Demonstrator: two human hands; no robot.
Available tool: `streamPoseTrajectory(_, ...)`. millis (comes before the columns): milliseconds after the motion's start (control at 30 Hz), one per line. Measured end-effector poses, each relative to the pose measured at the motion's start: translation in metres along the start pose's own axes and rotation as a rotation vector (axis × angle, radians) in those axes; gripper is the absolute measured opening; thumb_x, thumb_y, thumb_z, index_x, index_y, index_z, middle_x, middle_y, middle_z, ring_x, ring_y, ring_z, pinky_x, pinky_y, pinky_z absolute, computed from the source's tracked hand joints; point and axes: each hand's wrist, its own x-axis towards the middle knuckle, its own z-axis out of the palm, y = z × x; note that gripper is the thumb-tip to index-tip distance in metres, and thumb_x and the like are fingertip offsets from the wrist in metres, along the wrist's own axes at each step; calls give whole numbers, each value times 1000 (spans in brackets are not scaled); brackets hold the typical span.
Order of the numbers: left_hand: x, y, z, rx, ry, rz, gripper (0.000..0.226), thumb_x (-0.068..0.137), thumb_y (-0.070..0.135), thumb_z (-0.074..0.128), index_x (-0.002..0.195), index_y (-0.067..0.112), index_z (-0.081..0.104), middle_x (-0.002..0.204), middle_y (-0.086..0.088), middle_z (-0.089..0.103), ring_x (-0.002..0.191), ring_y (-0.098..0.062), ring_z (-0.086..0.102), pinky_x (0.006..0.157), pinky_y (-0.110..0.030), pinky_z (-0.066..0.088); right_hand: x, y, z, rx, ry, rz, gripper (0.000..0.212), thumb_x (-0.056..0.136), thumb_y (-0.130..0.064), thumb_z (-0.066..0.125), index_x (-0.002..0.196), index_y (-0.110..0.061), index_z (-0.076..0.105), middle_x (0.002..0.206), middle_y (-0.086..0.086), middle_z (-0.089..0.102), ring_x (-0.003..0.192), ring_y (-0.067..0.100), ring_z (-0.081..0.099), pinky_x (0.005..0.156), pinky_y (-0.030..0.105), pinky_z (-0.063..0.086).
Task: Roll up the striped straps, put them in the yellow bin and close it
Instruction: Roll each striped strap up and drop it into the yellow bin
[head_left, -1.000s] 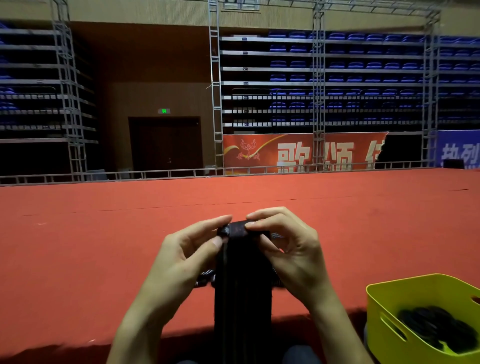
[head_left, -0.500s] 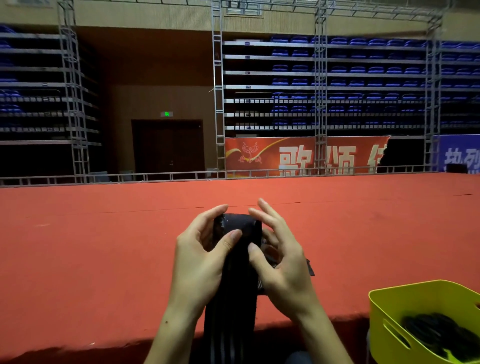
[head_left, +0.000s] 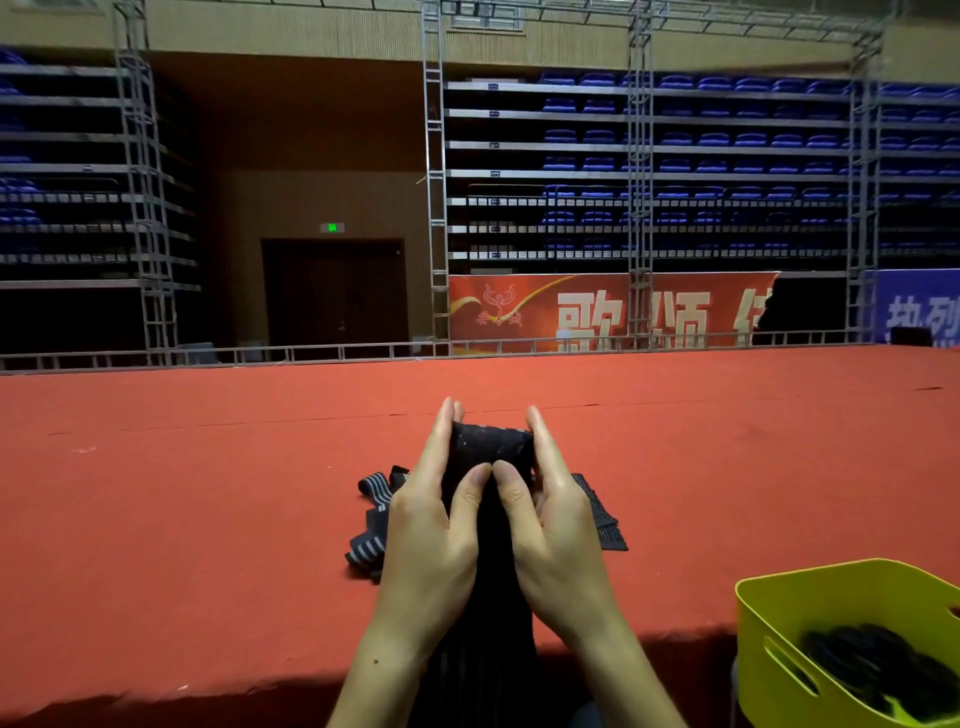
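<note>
A dark striped strap (head_left: 491, 444) is partly rolled at its top end, and the rest hangs down between my wrists over the stage edge. My left hand (head_left: 431, 525) grips the roll from the left, thumb pressed on its front. My right hand (head_left: 558, 525) grips it from the right, its thumb meeting the other. More striped straps (head_left: 370, 545) lie loose on the red carpet behind my hands, some showing on the right (head_left: 602, 522). The yellow bin (head_left: 769, 613) stands open at the lower right with dark rolled straps (head_left: 878, 665) inside.
The red carpeted stage (head_left: 208, 493) stretches ahead to a metal rail (head_left: 311, 353). Its front edge runs just below my wrists. Truss towers, blue seating tiers and a red banner (head_left: 597, 312) stand beyond. No lid for the bin is in view.
The roll has grown thicker as my hands turned it. Both thumbs have come together on its front, and my fingers now stand straighter along its sides.
</note>
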Motion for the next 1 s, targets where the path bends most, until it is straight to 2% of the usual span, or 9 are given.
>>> streamPoseTrajectory(100,-3,-4,0,-31,9,-23,64,109,5,58,166,23,37,163,19,48,151,2,42,127,-42,38,0,0,2,-27,-11,-19,60,111,-11,56,165,-18,33,126,-66,43,131,-28,45,107,4,37)
streamPoseTrajectory(200,-3,-2,-5,-129,12,-23,63,106,-2,61,161,25,47,158,16,56,149,-3,49,124,-39,42,2,-1,-6,34,-11,-68,51,107,-9,63,154,-25,51,140,-35,62,137,-1,58,112,22,47)
streamPoseTrajectory(300,-4,9,-11,-226,2,-51,58,101,-6,67,150,23,59,145,11,69,138,-10,62,115,-32,51,5,-1,-17,128,-36,-49,42,101,2,69,133,-25,66,127,-12,74,122,15,71,105,35,56)
streamPoseTrajectory(500,-5,23,-30,-175,-89,-94,32,97,23,74,126,37,73,110,-6,80,91,-22,81,69,-49,67,6,4,-28,333,-109,-8,42,93,22,62,117,-10,71,119,11,77,114,30,75,99,42,60)
streamPoseTrajectory(567,-4,26,-32,-198,-99,-154,22,96,34,73,118,34,76,93,-5,77,70,-18,74,52,-39,59,5,5,-29,394,-136,-1,41,88,23,61,113,-7,72,122,13,75,114,31,75,98,38,60)
streamPoseTrajectory(633,-2,26,-35,-220,-101,-218,19,98,37,70,112,27,78,70,-3,68,55,-18,56,46,-27,43,4,5,-29,438,-161,11,36,85,16,65,107,-10,75,128,12,72,111,30,75,94,34,60)
streamPoseTrajectory(700,0,27,-38,-240,-147,-280,23,98,39,70,113,25,79,72,-6,66,58,-19,52,48,-24,39,4,7,-28,457,-163,7,30,85,10,74,101,-16,78,131,9,69,111,29,74,93,34,58)
streamPoseTrajectory(833,1,31,-46,-279,-245,-356,25,98,36,70,119,27,80,86,-7,75,66,-13,66,52,-21,45,5,10,-27,470,-133,3,21,84,0,81,96,-17,81,131,15,65,127,36,67,104,41,56)
streamPoseTrajectory(1000,-2,27,-50,-272,-197,-350,28,94,24,78,122,28,79,106,-12,83,91,-30,80,69,-44,56,3,11,-30,391,-168,94,37,84,9,66,99,-20,82,128,6,71,120,28,73,100,42,56)
